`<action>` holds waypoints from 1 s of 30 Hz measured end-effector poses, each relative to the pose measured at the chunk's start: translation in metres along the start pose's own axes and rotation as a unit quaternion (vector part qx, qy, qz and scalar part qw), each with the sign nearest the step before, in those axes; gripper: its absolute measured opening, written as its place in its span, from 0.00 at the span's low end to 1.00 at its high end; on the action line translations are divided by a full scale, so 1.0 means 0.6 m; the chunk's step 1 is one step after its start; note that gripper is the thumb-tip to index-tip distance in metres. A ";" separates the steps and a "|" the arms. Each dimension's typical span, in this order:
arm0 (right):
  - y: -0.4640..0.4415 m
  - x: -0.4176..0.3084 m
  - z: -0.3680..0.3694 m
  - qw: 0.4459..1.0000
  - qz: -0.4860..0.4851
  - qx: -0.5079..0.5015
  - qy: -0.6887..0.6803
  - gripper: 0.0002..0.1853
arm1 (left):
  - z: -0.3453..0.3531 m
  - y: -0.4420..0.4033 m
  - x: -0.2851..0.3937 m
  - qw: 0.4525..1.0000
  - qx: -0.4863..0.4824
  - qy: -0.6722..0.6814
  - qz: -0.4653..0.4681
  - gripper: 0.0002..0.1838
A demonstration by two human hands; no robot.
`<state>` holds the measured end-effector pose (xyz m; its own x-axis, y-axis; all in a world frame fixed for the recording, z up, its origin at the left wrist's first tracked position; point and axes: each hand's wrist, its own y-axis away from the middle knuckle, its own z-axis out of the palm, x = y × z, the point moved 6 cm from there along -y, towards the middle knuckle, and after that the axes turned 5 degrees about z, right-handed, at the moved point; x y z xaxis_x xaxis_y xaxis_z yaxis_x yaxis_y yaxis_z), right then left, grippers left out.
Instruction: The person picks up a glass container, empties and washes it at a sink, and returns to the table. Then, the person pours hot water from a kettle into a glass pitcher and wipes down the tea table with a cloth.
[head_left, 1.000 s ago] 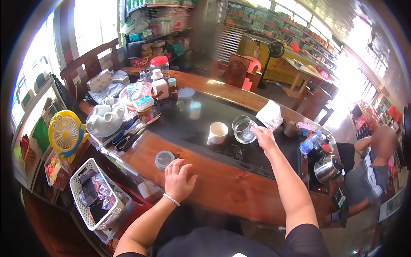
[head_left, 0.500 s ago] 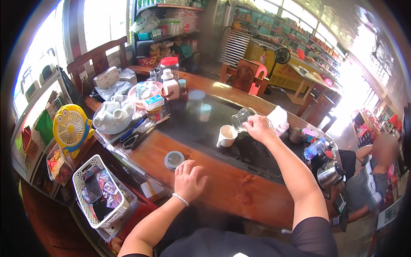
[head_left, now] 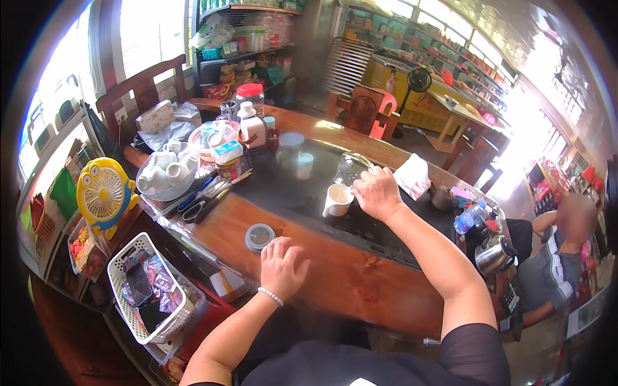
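My right hand (head_left: pixel 378 196) is closed at the near side of a clear glass pitcher (head_left: pixel 349 166), gripping it; the fingers partly hide the handle side. Just in front of it, a white cup (head_left: pixel 338 201) with a pale rim stands on the dark tea tray (head_left: pixel 257 201). My left hand (head_left: pixel 283 264) lies with fingers apart over the wooden table (head_left: pixel 335 273), a beaded bracelet on its wrist. Beside those fingertips sits a small round container (head_left: pixel 260 237) with a dark centre, not held.
Left are a bowl of white cups (head_left: pixel 168 172), scissors (head_left: pixel 196 207), a yellow fan (head_left: pixel 106 193) and a white basket (head_left: pixel 145 289). Tissues (head_left: pixel 412 177), a steel kettle (head_left: pixel 496 256) and a seated person (head_left: pixel 553 270) are right. Lidded jars (head_left: pixel 291 149) stand at the back.
The glass pitcher was tilted over the white cup and is now further back and more upright. My right hand has shifted slightly left; my left hand stays put.
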<state>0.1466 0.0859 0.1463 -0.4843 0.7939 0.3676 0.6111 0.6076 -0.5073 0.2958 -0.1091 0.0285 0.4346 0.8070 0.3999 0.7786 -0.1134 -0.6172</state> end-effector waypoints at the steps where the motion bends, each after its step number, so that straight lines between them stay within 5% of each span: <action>1: 0.001 -0.004 -0.004 1.000 -0.005 0.010 0.008 0.10 | 0.001 0.000 0.000 1.000 0.000 0.004 -0.003 0.15; 6: 0.009 0.004 -0.029 0.998 0.023 0.055 0.002 0.10 | 0.005 0.003 -0.003 1.000 -0.002 -0.006 -0.003 0.15; 10: 0.053 0.093 0.014 0.946 0.267 -0.005 -0.186 0.15 | 0.004 0.003 -0.001 1.000 0.011 -0.018 0.005 0.14; 11: 0.076 0.123 0.043 0.930 0.292 0.044 -0.218 0.16 | 0.004 0.003 -0.001 1.000 0.010 -0.017 0.003 0.14; 16: 0.233 0.170 0.142 0.583 0.602 -0.073 -0.540 0.21 | 0.005 0.002 0.001 1.000 0.001 -0.015 -0.001 0.13; 20: 0.313 0.149 0.172 0.428 0.654 -0.034 -0.623 0.18 | 0.008 0.003 0.000 1.000 -0.007 -0.018 -0.006 0.13; 26: 0.353 0.118 0.186 0.363 0.665 0.012 -0.652 0.13 | 0.008 -0.003 0.011 0.999 -0.002 -0.041 0.008 0.12; 30: 0.366 0.117 0.182 0.482 0.663 0.033 -0.572 0.16 | 0.016 -0.001 0.013 0.999 -0.012 -0.045 0.004 0.11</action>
<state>0.1786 0.2726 -0.0244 0.2524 -0.0707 -0.9650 0.8554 -0.4499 0.2567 0.2944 -0.0975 0.0255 0.3988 0.8547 0.3323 0.7862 -0.1322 -0.6036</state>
